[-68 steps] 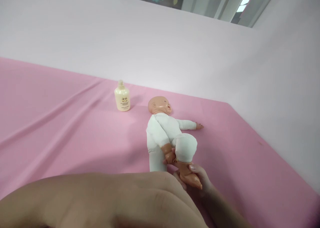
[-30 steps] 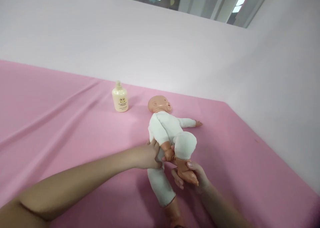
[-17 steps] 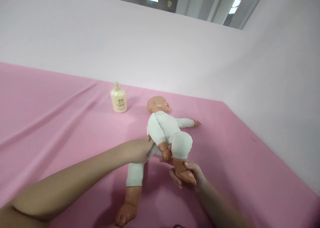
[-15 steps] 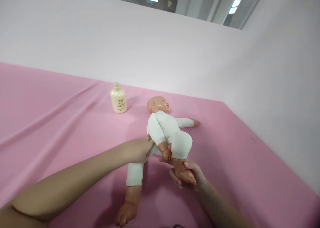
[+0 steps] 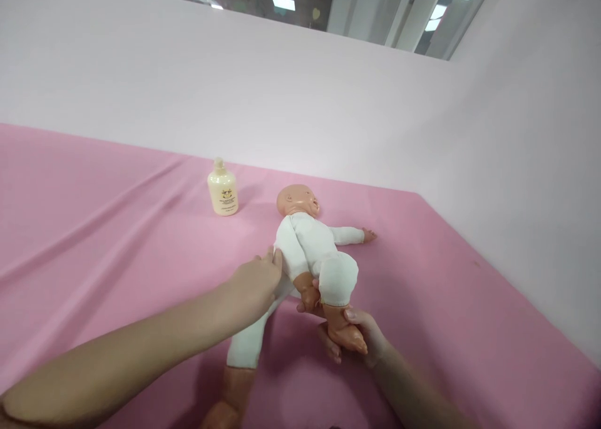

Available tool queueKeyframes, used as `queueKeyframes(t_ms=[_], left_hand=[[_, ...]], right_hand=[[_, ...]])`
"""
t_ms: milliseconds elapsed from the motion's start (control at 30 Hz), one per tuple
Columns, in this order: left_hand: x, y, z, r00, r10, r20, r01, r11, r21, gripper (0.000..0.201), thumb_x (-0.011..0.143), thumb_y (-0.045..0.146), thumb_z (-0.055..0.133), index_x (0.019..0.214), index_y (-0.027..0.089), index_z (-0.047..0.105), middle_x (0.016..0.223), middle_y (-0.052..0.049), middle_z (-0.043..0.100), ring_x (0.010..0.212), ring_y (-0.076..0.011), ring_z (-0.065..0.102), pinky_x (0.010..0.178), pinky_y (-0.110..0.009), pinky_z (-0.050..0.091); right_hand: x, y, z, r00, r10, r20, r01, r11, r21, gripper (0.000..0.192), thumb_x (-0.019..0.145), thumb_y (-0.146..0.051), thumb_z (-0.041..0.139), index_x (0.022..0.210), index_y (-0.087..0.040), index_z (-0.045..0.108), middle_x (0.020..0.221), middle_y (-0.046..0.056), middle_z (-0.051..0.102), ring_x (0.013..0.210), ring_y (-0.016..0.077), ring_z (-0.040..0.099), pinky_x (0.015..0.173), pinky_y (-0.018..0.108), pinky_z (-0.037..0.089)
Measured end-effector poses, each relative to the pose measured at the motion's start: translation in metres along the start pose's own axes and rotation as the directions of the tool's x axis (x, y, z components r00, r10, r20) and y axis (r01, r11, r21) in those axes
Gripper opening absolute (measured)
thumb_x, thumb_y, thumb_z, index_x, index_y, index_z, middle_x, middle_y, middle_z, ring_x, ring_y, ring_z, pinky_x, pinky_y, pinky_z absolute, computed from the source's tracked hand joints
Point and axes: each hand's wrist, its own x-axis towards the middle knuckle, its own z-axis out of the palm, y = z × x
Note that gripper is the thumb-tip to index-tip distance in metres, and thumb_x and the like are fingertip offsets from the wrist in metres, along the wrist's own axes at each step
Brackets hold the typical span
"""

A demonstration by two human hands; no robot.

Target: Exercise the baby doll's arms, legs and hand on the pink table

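Observation:
A baby doll [image 5: 315, 238] with a white cloth body and tan plastic head, hands and feet lies on its back, its head away from me and turned right. My right hand [image 5: 370, 338] is closed around the ankle and foot of the bent, raised leg. At the doll's other side, my left hand [image 5: 258, 285] rests its partly visible fingers, fairly straight, against the white sleeve and hip. Below my left forearm, the doll's other leg [image 5: 246, 344] stretches toward me, its foot partly cut off by the frame. One doll arm reaches out to the right; the other lies along the trunk.
A cream-coloured bottle [image 5: 223, 191] with a dark printed label stands upright left of the doll's head. Pink cloth [image 5: 117, 228] with folds covers the surface. A white wall [image 5: 225, 84] rises behind and to the right, with a window [image 5: 300, 0] at the top.
My left hand has lifted slightly and its fingers lie straighter against the doll's side. The outstretched leg has shifted left and toward me. My right hand stays on the foot.

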Motion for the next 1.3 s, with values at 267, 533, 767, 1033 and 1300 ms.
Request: queueKeyframes(t_ms=[267, 533, 767, 1033, 1300], left_hand=[[0.013, 0.013, 0.037, 0.942, 0.313, -0.122, -0.303, 0.948, 0.092, 0.077, 0.068, 0.013, 0.063, 0.138, 0.02, 0.033, 0.157, -0.015, 0.023, 0.144, -0.039, 0.017, 0.108, -0.061, 0.031], [0.068, -0.04, 0.045, 0.911, 0.216, -0.351, -0.294, 0.937, -0.186, 0.036, 0.08, 0.013, 0.051, 0.116, 0.018, 0.048, 0.14, -0.013, 0.047, 0.14, -0.0305, 0.029, 0.115, -0.056, 0.022], [0.094, -0.084, 0.049, 0.855, -0.048, -0.517, -0.231, 0.857, -0.461, 0.033, 0.089, 0.03, 0.049, 0.119, 0.019, 0.042, 0.125, -0.011, 0.053, 0.119, -0.0221, 0.049, 0.105, -0.041, 0.039], [0.085, -0.076, 0.048, 0.771, -0.002, -0.637, -0.401, 0.776, -0.487, 0.032, 0.092, 0.031, 0.043, 0.122, 0.02, 0.039, 0.136, -0.015, 0.049, 0.131, -0.0201, 0.045, 0.111, -0.041, 0.035], [0.072, -0.058, 0.047, 0.763, 0.57, -0.305, -0.624, 0.772, -0.118, 0.033, 0.094, 0.021, 0.04, 0.119, 0.022, 0.061, 0.131, -0.011, 0.062, 0.138, -0.0215, 0.039, 0.12, -0.054, 0.011]], right_hand=[[-0.001, 0.005, -0.005, 0.999, 0.004, 0.041, -0.005, 1.0, 0.02, 0.057, 0.075, -0.055, 0.056, 0.111, -0.011, 0.06, 0.05, -0.001, 0.058, 0.044, 0.0121, 0.045, 0.046, 0.026, 0.037], [-0.01, 0.005, -0.005, 0.936, 0.259, 0.238, -0.273, 0.961, 0.029, 0.07, 0.064, -0.051, 0.071, 0.119, -0.01, 0.057, 0.083, 0.01, 0.073, 0.055, 0.0138, 0.058, 0.057, 0.027, 0.043], [-0.017, 0.003, -0.005, 0.855, 0.425, 0.297, -0.418, 0.904, -0.091, 0.038, 0.063, -0.031, 0.079, 0.088, -0.005, 0.068, 0.075, 0.005, 0.067, 0.074, 0.0159, 0.062, 0.076, 0.028, 0.044], [-0.009, 0.016, -0.018, 0.896, 0.275, 0.349, -0.304, 0.952, 0.032, 0.057, 0.061, -0.059, 0.073, 0.086, -0.008, 0.064, 0.061, 0.005, 0.062, 0.051, 0.0138, 0.052, 0.055, 0.029, 0.041], [0.005, -0.002, -0.011, 0.977, 0.03, -0.209, 0.016, 0.976, 0.216, 0.044, 0.083, -0.059, 0.053, 0.091, -0.015, 0.06, 0.061, -0.003, 0.046, 0.049, 0.0072, 0.027, 0.047, 0.022, 0.027]])
